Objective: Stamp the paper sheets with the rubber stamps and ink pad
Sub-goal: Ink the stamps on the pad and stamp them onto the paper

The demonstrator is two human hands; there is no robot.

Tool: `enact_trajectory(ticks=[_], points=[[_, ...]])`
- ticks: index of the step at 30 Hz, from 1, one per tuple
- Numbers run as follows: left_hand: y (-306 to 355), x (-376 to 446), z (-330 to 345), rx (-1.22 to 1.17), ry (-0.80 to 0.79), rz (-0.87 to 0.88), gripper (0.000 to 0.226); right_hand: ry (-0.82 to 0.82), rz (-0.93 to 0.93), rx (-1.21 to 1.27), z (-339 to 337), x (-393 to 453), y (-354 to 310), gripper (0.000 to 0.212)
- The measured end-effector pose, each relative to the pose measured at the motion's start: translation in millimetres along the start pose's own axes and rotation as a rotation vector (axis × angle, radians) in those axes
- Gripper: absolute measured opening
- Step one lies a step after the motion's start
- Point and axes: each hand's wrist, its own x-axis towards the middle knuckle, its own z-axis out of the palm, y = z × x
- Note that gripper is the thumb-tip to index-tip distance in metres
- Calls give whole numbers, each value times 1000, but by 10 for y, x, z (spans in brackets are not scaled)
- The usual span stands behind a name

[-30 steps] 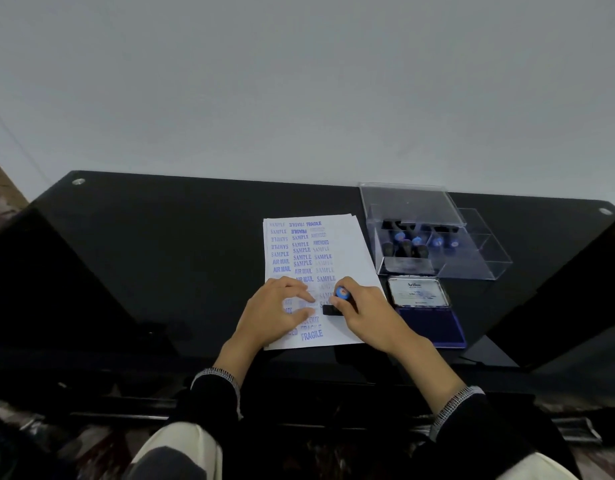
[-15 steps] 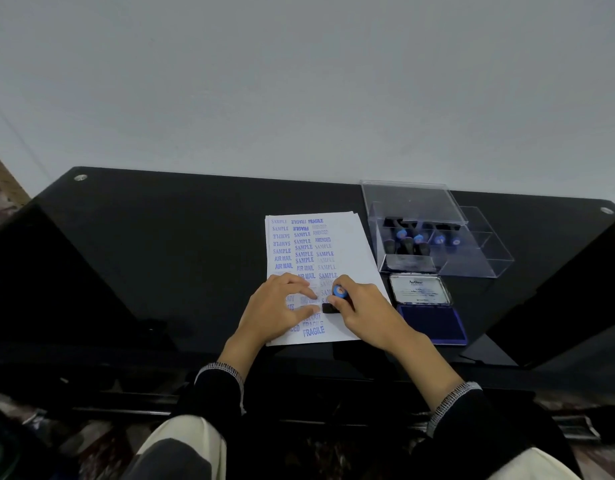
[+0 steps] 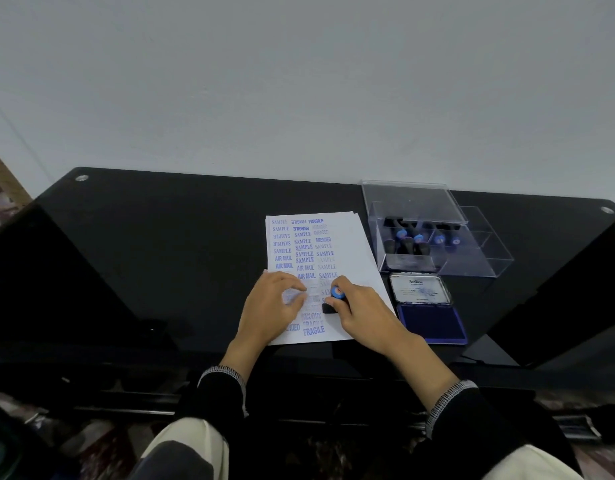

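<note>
Paper sheets (image 3: 347, 244) on black glossy table (image 3: 160, 244), grey wall (image 3: 299, 81).

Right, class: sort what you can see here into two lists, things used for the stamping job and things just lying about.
In use: paper, stamp gripped by right hand, left hand resting on paper, ink pad, box of spare stamps.

Lying about: table, box lid.

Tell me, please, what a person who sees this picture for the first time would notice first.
The eye goes first to the white paper in the middle of the black table, covered with blue prints such as SAMPLE and FRAGILE. On its near part the right hand grips a stamp standing on the sheet, while the left hand rests on the paper. To the right lie an open ink pad and, behind it, a clear box of stamps.
</note>
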Motion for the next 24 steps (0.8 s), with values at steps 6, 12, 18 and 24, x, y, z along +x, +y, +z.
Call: enact_trajectory(ticks=[6,12,18,24], points=[[-38,-15,-19,21,248,-296,30,9,16,49,63,-35,-16,10],[6,-2,-23,60,175,-311,35,17,26,49,86,-17,-14,10],[-3,-13,-20,61,176,-301,31,24,18,64,112,-50,-24,10],[0,-12,-13,86,176,-299,31,32,5,69,109,-30,-23,9]])
